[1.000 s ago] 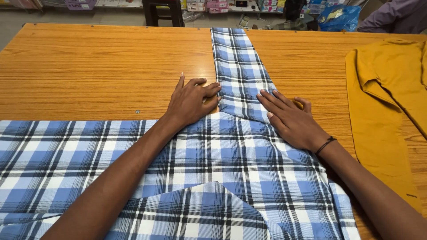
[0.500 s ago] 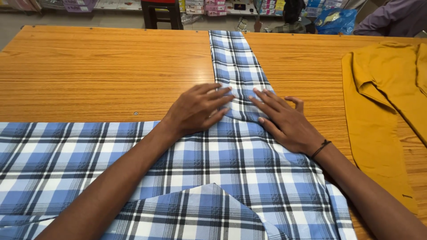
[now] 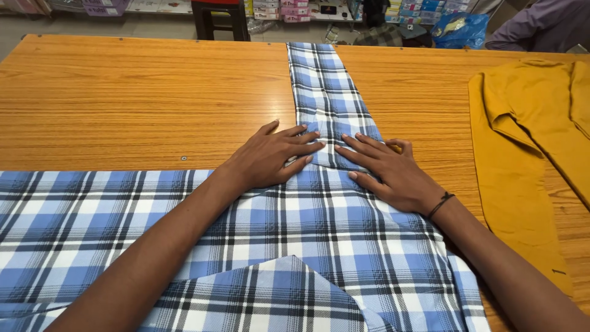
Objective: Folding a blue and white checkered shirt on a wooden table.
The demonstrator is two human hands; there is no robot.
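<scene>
Under both my palms lies the blue plaid shirt, spread flat across the near half of the wooden table, with its sleeve running straight away from me toward the far edge. My left hand presses down where sleeve meets body, fingers splayed and flat, gripping nothing. My right hand mirrors it just beside, fingers spread over the sleeve's base, thumb out on the bare wood; it too holds nothing, only presses. The fingertips of the two hands nearly meet over the sleeve. Both forearms cover much of the shirt's middle, and its near and left parts are cut off by the frame, so I cannot make out the collar or hem. A black cord circles my right wrist. A second ago my hands sat at the sleeve's two edges, farther apart; now they have closed inward onto the cloth. Well to my right lies a mustard garment, partly out of frame, and a purple sleeve shows beyond the far corner.
</scene>
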